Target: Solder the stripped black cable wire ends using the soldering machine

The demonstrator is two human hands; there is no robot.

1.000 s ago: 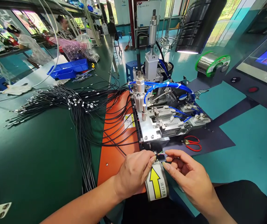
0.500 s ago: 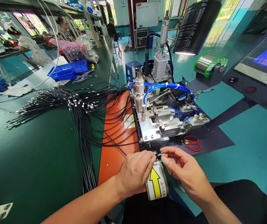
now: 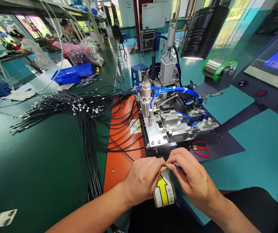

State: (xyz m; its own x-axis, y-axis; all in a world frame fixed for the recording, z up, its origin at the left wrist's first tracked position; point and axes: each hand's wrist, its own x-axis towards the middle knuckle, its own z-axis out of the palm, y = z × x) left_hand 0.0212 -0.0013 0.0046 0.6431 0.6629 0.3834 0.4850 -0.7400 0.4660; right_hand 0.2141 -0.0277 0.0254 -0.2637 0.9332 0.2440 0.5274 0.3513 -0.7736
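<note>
My left hand [image 3: 145,178] is closed in a pinch on the end of a black cable [image 3: 121,148], which runs back over the orange plate [image 3: 116,181]. Fingertips of my right hand [image 3: 189,174] meet the left ones and pinch the thin wires at that cable end, mostly hidden by the fingers. Both hands are above a rounded cover with a yellow arrow [image 3: 163,194], just in front of the metal machine [image 3: 175,129]. Many black cables [image 3: 80,119] with small pale connectors lie bundled on the left.
Red-handled scissors [image 3: 200,149] lie right of the machine. A solder spool [image 3: 217,67], a black lamp [image 3: 204,30] and a control panel [image 3: 270,87] stand farther right. A blue tray [image 3: 73,72] rests on the green table [image 3: 44,168]. Two people are at benches at the back left.
My right hand has moved left and closed its fingertips on the wires, which showed between the hands before. My left hand stays nearly in place with the cable.
</note>
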